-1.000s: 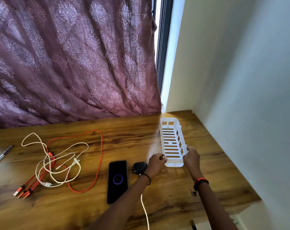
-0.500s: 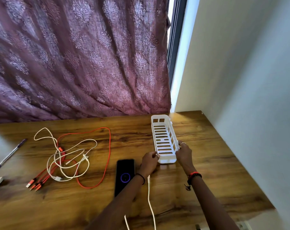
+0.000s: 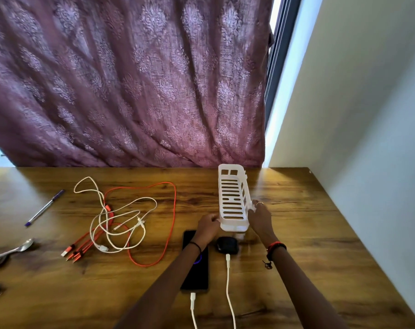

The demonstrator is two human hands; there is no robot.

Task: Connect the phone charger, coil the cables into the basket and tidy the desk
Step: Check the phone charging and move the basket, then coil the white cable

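Observation:
A white slotted plastic basket [image 3: 232,195] stands lengthwise on the wooden desk [image 3: 308,233], empty. My left hand [image 3: 207,225] grips its near left corner and my right hand [image 3: 258,216] grips its near right side. A black phone [image 3: 195,276] lies under my left forearm, screen lit, with a white cable [image 3: 192,305] plugged into its near end. A small black case [image 3: 228,245] sits just in front of the basket with a second white cable [image 3: 229,281] plugged in. To the left lies a tangle of an orange cable [image 3: 171,224] and a white cable [image 3: 121,210].
A pen [image 3: 44,208] lies at the far left of the desk, with spoons [image 3: 14,250] near the left edge. A purple curtain [image 3: 130,79] hangs behind the desk. A white wall [image 3: 368,138] borders the desk on the right.
The basket has slid left and nearer the desk's back edge in my two hands. The camera has tilted, bringing the phone's plugged cable and the black case into view.

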